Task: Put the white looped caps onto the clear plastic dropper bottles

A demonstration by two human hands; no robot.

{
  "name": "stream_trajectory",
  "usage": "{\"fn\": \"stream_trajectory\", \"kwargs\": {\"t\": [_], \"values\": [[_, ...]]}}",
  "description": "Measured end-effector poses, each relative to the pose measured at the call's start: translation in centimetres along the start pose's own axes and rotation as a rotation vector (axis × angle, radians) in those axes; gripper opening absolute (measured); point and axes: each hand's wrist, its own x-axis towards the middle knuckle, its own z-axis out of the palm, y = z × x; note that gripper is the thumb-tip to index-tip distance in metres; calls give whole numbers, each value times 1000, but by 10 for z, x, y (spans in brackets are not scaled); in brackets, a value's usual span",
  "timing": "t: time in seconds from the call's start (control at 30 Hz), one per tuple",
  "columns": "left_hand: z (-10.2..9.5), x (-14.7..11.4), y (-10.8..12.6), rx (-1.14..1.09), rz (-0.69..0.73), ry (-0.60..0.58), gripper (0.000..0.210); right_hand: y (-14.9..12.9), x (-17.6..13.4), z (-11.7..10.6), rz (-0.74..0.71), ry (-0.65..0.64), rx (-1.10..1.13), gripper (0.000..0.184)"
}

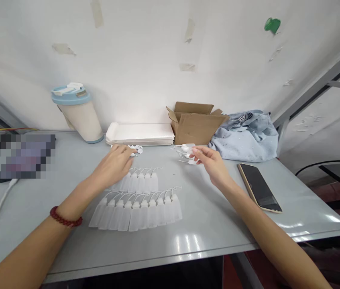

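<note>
My left hand [116,163] reaches over a small pile of white plastic caps [139,149], its fingers bent down and close together. What lies under its fingertips is hidden. In my right hand [208,160], thumb and forefinger pinch a small translucent white bottle [188,148] above the table. Below those fingers are more white pieces with thin cords [191,162]. Translucent flat bottles with looped white cords lie in two rows: a front row [135,214] and a shorter back row [139,182], partly covered by my left hand.
Along the wall stand a cream tumbler with blue lid [79,116], a stack of white trays [142,134], an open cardboard box [198,128] and a light-blue cloth [248,138]. A phone [260,188] lies at right; a blurred device with cable [25,156] at left.
</note>
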Motion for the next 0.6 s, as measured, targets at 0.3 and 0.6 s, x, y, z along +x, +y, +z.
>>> {"fn": "stream_trajectory", "kwargs": {"t": [0.3, 0.6], "values": [[15, 3, -30, 70, 71, -30, 38, 42, 35, -24, -189, 267, -379, 34], [15, 5, -30, 86, 50, -97, 38, 58, 45, -23, -257, 271, -438, 23]]}}
